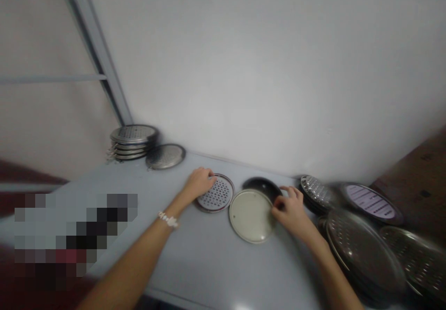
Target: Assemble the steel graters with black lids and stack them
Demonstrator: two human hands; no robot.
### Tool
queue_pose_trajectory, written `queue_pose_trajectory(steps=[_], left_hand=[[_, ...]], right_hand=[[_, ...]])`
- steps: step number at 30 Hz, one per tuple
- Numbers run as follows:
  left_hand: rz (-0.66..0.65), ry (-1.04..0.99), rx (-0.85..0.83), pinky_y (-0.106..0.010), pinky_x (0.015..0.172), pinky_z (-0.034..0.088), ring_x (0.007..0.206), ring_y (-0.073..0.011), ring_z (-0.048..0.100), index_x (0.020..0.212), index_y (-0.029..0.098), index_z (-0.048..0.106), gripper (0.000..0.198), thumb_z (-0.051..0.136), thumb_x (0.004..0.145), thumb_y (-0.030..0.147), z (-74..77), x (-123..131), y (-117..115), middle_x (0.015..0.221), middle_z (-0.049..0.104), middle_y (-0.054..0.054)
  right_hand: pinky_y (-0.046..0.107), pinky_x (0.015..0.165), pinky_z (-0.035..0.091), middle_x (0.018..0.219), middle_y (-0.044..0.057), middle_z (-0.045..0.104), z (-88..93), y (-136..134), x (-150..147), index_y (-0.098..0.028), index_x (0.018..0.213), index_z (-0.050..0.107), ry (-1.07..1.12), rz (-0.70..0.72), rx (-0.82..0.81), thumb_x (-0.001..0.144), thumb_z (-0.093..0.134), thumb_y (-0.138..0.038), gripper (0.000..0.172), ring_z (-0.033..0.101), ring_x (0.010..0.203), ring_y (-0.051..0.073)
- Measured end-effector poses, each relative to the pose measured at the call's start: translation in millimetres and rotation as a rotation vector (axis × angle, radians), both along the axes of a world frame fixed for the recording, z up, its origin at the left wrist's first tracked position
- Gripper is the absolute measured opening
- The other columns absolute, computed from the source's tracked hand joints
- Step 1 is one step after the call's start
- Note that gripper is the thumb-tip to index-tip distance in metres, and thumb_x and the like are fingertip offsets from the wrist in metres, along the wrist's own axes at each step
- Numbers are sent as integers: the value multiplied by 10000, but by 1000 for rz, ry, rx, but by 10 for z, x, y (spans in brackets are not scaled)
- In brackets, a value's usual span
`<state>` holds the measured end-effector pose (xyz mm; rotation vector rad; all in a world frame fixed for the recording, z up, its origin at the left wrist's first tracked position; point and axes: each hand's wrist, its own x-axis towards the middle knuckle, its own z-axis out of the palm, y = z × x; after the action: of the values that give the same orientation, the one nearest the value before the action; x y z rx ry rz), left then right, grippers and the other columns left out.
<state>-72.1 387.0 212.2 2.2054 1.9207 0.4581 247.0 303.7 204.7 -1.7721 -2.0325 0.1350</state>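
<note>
Wall: pale and plain [237, 68], rising behind a grey worktop [195, 259], with a metal post [101, 54] at left.
Left hand: fingers bent over the upper left rim of a holed disc [220, 196] that lies on the worktop; whether the left hand [200, 183] grips it, one cannot tell. A beaded bracelet [168, 220] circles the wrist.
Right hand: thumb and fingers curled close together at the right edge of a pale disc [251, 218]; which rim the right hand [291, 207] pinches is unclear.
Centre: the pale disc sits just beside the holed disc, overlapping a dark dish [262, 184] behind it.
Far left: a stack of metal discs [134, 135] stands by the post, a single disc [167, 155] beside it.
Right side: a small grater pile [316, 190], a labelled disc [371, 202] and a large disc pile [364, 249] crowd together, partly blurred.
</note>
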Motion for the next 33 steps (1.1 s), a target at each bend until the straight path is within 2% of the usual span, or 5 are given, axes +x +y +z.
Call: queue_pose_trajectory(steps=[4,11,18,25,33], left_hand=[[-21,14,-7,-308,844,462,945,-238,664,933,155,737,243,507,933,231,-31,1,21,1000,736,-117],[-40,-2,-8,-310,852,441,966,-235,651,916,145,693,237,460,947,171,-46,25,32,996,732,-120],[-75,-89,-11,-263,701,442,802,-186,662,969,176,660,134,545,915,219,-22,-7,19,862,732,-46],[-129,-98,121,-327,916,442,1002,-236,632,945,163,685,208,520,948,290,39,23,-28,1010,709,-110],[-361,-113,35,-375,987,451,1115,-287,617,1160,161,658,435,677,844,458,6,15,-111,1156,686,-123]], right_hand=[[493,1146,267,1405,137,463,61,-44,-80,-181,736,702,-23,58,-45,726,616,-196,88,252,1386,374],[497,1032,388,1299,167,563,-26,-48,-191,-191,785,660,-33,35,-35,809,561,-200,103,394,1298,352],[490,990,405,1267,143,595,-92,-24,-200,-205,770,653,-38,17,13,878,567,-276,156,436,1249,350],[492,970,411,1231,133,612,-117,-10,-191,-210,764,639,-48,21,33,899,572,-327,191,441,1233,355],[490,971,416,1206,133,618,-140,-6,-188,-206,789,629,-63,37,51,913,562,-329,187,448,1216,356]])
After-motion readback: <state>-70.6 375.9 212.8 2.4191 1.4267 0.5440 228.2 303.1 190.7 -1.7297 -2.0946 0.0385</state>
